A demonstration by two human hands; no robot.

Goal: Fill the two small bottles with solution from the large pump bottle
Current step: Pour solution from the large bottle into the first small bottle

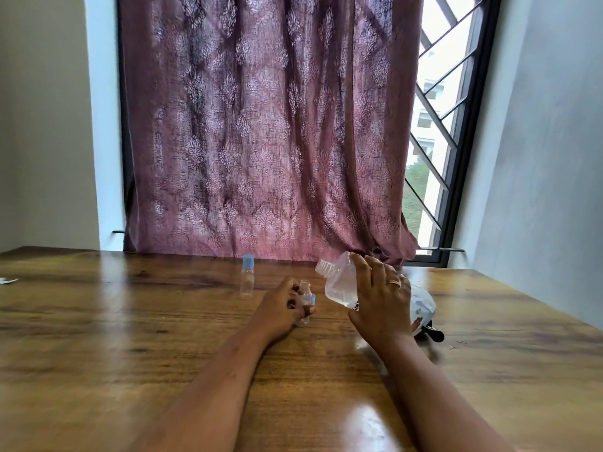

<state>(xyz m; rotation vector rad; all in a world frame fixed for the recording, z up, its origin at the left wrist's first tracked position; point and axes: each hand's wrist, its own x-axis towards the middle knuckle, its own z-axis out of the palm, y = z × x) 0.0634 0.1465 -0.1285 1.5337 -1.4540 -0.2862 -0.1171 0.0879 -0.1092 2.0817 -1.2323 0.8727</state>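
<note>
While our right hand (380, 300) grips the big bottle (346, 282), pump off and tilted left at lower centre, our left hand (282, 308) steadies an open small bottle (305, 303) and apparently its blue cap. Next we must line neck over mouth. The second small bottle (247, 277) stands capped behind, seemingly empty.
</note>
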